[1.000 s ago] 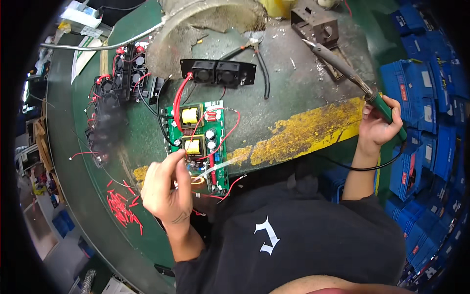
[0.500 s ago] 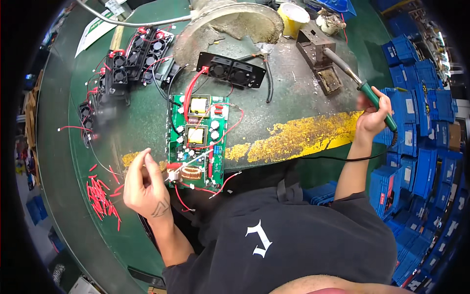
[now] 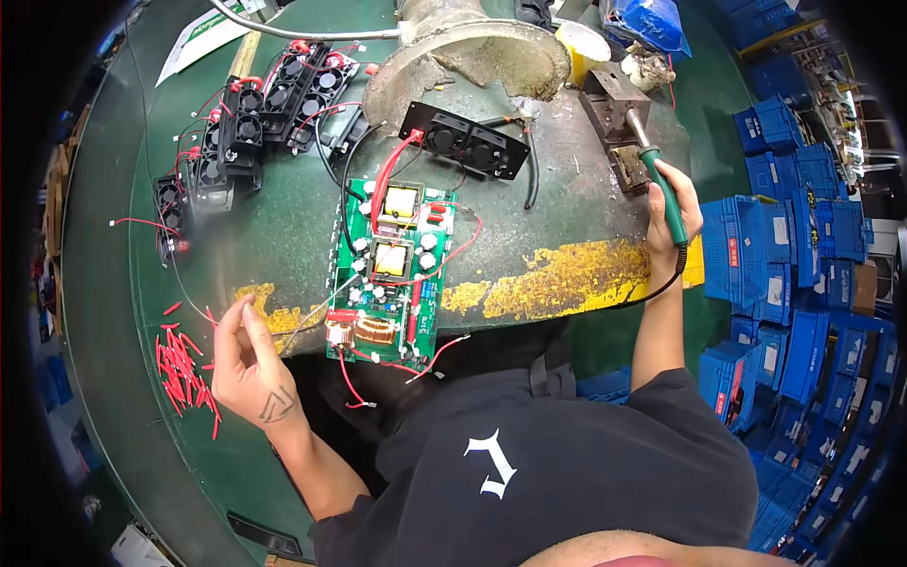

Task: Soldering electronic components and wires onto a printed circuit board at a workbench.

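My right hand (image 3: pixel 673 213) is wrapped round the green handle of a soldering iron (image 3: pixel 667 197). The iron's metal shaft sits in a rusty metal stand (image 3: pixel 614 102), which hides its tip. To the left, my left hand (image 3: pixel 250 369) is closed in a pinch on a thin solder wire (image 3: pixel 312 317). That wire slants from the fingers toward a green circuit board (image 3: pixel 345 307) at the table's front edge. The board carries transformers, a copper coil and loose red leads. Red and black wires join it to a black panel with two fans (image 3: pixel 465 142).
Small red sleeves (image 3: pixel 184 373) lie in a pile left of my left hand. Several black fan units (image 3: pixel 241 128) stand at the back left. A dirty funnel-shaped hood (image 3: pixel 468 66) and a yellow-white tub (image 3: pixel 581 47) are behind. Blue bins (image 3: pixel 737 250) fill the right side.
My right hand has brought the soldering iron inward, its shaft deeper into the stand. My left hand has drawn away from the board to the left, with the solder wire still pinched.
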`<state>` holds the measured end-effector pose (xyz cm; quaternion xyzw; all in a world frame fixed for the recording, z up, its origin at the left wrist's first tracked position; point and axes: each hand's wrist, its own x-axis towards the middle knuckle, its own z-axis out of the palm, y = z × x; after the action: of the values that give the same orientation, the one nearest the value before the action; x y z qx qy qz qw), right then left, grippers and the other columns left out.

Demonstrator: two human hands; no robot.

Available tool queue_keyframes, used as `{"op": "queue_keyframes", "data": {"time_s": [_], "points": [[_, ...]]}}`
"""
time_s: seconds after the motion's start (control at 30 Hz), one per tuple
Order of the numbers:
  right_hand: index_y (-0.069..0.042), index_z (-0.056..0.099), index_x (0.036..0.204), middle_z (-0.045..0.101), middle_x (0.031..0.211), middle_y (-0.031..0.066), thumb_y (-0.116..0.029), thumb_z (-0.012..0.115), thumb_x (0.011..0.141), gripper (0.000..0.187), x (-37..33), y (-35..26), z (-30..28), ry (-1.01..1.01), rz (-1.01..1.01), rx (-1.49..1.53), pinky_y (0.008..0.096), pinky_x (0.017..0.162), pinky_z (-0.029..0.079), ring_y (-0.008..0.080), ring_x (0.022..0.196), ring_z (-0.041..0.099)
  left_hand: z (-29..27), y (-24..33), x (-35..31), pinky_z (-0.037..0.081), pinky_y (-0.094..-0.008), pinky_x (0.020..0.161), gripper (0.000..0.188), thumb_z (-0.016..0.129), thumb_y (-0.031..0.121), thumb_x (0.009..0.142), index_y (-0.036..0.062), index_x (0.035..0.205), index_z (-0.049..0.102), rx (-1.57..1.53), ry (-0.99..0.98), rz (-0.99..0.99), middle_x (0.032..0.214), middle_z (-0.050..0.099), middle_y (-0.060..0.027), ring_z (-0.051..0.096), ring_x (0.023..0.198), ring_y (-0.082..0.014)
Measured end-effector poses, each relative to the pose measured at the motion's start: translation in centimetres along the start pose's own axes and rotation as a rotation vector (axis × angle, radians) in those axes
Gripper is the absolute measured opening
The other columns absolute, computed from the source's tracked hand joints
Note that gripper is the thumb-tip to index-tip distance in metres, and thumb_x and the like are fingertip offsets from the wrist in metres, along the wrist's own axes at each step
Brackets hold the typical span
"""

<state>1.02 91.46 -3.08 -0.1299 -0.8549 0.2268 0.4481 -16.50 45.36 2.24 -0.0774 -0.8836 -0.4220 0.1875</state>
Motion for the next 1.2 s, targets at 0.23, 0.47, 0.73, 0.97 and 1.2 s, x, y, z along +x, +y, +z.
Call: {"op": "queue_keyframes", "data": {"time_s": [0.23, 0.47, 0.73, 0.97, 1.2], "points": [[-0.002, 0.065, 0.131, 0.068, 0.124, 0.0178, -0.003, 0.075, 0.084, 0.048, 0.5, -2.3, -1.4, -0.202, -0.033, -0.207, 0.0373, 0.103, 0.049, 0.0303, 0.116, 0.065, -0.3, -1.8, 0.5, 0.04, -0.0201, 0.058, 0.014, 0.065, 0.009, 0.101, -0.0006, 0.108, 0.074, 0.049, -0.029, -0.038, 0.078, 0.067, 0.0014, 0.051, 0.063, -0.0029], [-0.014, 0.068, 0.134, 0.069, 0.12, 0.0135, 0.009, 0.061, 0.087, 0.053, 1.2, 0.0, -5.2, -0.187, 0.053, -0.448, 0.0371, 0.09, 0.055, 0.0282, 0.105, 0.068, 1.1, -5.7, 2.2, 0.054, -0.0276, 0.084, 0.021, 0.061, 0.01, 0.103, -0.0018, 0.118, 0.071, -0.053, 0.092, -0.147, 0.108, 0.075, -0.01, 0.069, 0.095, -0.0146], [-0.004, 0.076, 0.112, 0.073, 0.099, 0.0041, 0.001, 0.066, 0.093, 0.023, 3.2, -10.2, -3.6, -0.001, 0.117, -0.31, 0.0223, 0.068, 0.045, 0.0094, 0.085, 0.063, 1.1, -5.3, 4.3, 0.051, -0.039, 0.092, 0.023, 0.067, 0.015, 0.094, 0.0063, 0.114, 0.074, 0.577, -0.093, 0.287, 0.108, 0.072, -0.0121, 0.066, 0.101, -0.0291], [-0.008, 0.064, 0.075, 0.064, 0.085, 0.0097, -0.047, 0.081, 0.08, 0.042, 1.4, -10.2, 7.7, -0.468, -0.058, -0.711, 0.0403, 0.075, 0.053, 0.0296, 0.086, 0.064, 6.6, 8.6, 6.7, 0.052, -0.0397, 0.094, 0.031, 0.07, 0.002, 0.087, 0.0074, 0.117, 0.074, 0.085, -0.317, 0.977, 0.11, 0.072, -0.0115, 0.067, 0.106, -0.0307], [-0.007, 0.064, 0.077, 0.067, 0.08, 0.013, -0.035, 0.079, 0.082, 0.032, 1.9, -10.0, 9.4, -0.578, 0.0, -0.651, 0.0438, 0.071, 0.055, 0.033, 0.081, 0.069, 15.6, 13.0, 7.5, 0.048, -0.0424, 0.098, 0.031, 0.07, 0.009, 0.085, 0.0064, 0.116, 0.07, 0.171, -0.52, 1.299, 0.115, 0.071, -0.0067, 0.062, 0.116, -0.0279]]}}
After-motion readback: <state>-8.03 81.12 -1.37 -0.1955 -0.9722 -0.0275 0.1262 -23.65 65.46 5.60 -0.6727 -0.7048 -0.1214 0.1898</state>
